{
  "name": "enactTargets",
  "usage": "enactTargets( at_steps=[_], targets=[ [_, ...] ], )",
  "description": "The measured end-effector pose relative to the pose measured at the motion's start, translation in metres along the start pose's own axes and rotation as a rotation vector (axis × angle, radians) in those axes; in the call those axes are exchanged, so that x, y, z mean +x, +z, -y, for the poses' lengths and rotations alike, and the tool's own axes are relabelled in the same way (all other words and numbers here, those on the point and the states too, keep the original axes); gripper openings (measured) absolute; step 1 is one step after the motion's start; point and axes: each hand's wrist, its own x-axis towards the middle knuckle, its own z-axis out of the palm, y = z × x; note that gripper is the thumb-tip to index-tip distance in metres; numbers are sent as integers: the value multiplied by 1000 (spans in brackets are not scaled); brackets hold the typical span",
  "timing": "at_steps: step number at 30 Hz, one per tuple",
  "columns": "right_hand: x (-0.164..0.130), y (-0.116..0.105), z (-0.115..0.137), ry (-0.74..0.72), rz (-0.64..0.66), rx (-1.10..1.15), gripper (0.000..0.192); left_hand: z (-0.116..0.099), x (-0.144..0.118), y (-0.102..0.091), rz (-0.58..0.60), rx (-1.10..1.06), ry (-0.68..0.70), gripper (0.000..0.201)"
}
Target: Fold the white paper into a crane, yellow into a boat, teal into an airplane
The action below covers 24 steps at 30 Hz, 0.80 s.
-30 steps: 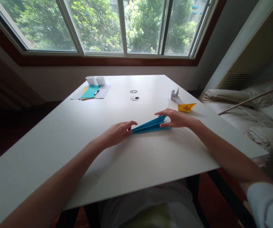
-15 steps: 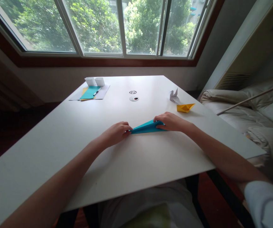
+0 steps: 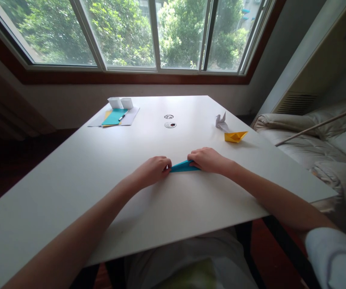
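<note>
Under both hands, blue paper [image 3: 182,166] half-hidden

Both forearms were bare from the fingers back to the elbows. Behind the right hand [image 3: 208,160], a pale blue-white sleeve ended in a rounded cuff above the elbow. The left hand [image 3: 152,170] showed no ring, watch or band. Light clothing covered the lap below.

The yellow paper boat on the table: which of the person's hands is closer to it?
Right. The right hand lies just short of the yellow paper boat, pressing the folded blue paper; the left hand holds that paper's far end, farther away.
</note>
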Motion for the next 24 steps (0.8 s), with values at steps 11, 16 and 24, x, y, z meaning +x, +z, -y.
enactTargets(
  at_steps=[11,16,24],
  targets=[
    [-25,2,-73,196,209,256,13,36,-22,-20,218,5,-84,19],
    [-26,-1,-76,169,200,302,17,39,-21,-22,215,-30,-89,19],
    [-21,9,-70,107,62,381,22,22,-13,-9,-3,-100,0,24]
  ],
)
